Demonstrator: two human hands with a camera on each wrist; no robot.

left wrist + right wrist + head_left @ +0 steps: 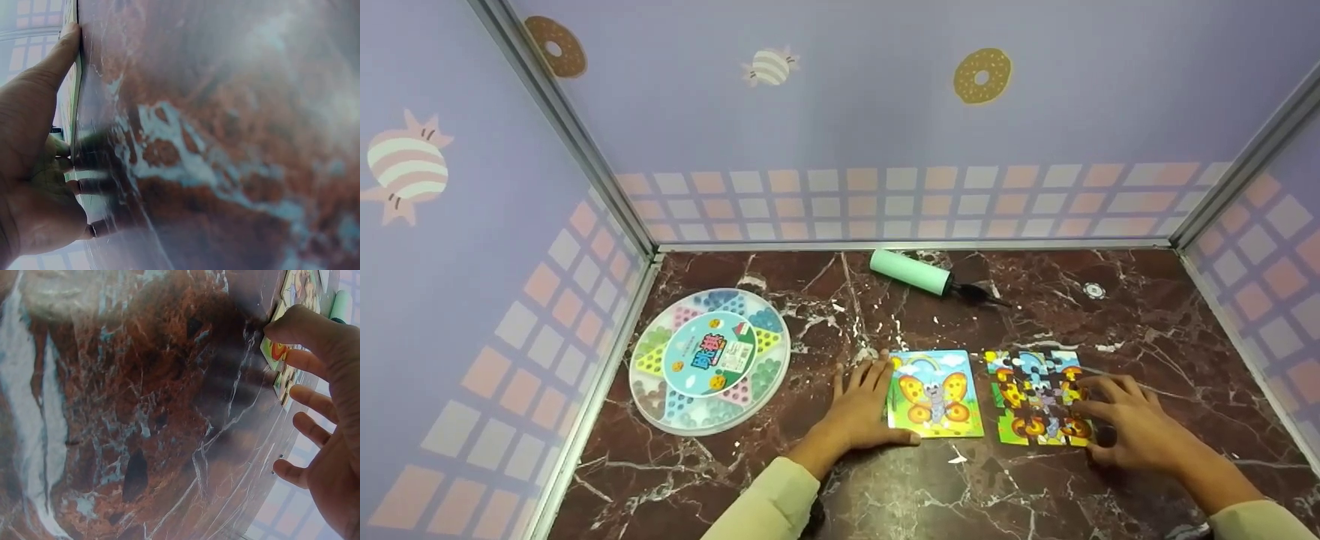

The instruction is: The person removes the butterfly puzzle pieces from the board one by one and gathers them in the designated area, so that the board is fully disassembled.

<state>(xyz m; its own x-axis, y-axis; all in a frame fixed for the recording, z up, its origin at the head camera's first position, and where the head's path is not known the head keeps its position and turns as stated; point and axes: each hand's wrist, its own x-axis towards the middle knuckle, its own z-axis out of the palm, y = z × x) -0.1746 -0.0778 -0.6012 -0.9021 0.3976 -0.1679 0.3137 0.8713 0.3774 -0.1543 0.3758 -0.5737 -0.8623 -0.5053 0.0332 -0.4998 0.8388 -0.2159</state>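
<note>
A square butterfly picture card lies flat on the marble-patterned table. My left hand rests at its left side with fingers spread, the thumb touching the lower left edge. To the right of the card, jigsaw pieces showing a similar butterfly sit in a loose square with gaps between them. My right hand lies along the right side of these pieces, thumb and forefinger at their edge. In the right wrist view, the thumb of the right hand meets a corner of the pieces; the other fingers are spread.
A round Chinese checkers set under a clear lid stands on the left. Farther back lie a mint-green hand pump with a black nozzle and a small round token. Patterned walls enclose the table at the back and sides.
</note>
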